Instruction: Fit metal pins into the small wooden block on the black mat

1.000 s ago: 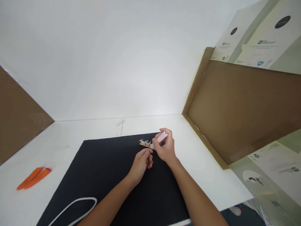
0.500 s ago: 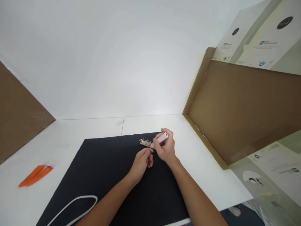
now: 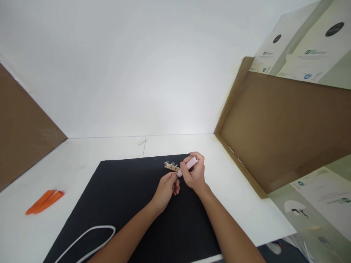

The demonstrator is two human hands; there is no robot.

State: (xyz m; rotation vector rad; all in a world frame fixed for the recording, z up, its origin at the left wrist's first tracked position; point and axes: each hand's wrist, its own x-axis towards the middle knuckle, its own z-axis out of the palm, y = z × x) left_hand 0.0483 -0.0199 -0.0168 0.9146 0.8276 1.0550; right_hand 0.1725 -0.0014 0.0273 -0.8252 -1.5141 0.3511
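Note:
My right hand (image 3: 197,176) is closed round a pale pink, stick-shaped tool (image 3: 190,164) with a dark slot in its upper end; its exact kind is not clear. The tool's lower end slants down to the fingertips of my left hand (image 3: 164,189). Those fingers pinch a small piece, mostly hidden and too small to name. Just behind the hands lies a narrow tan strip (image 3: 172,167), apparently wooden, bearing several small metal fittings with clear, flat pieces on them. The right hand partly covers its right end. Beneath everything is a black mat (image 3: 123,190).
An orange object (image 3: 45,202), perhaps a folded strap, lies on the white table (image 3: 82,153) at left. A white cable (image 3: 94,228) loops over the mat's front left. Brown boards stand left and right (image 3: 287,131), with a white wall (image 3: 142,73) behind.
The pink tool has shifted slightly down and its lower end is now closer to the left fingertips. The left hand keeps its pinch. The whole view has moved a little.

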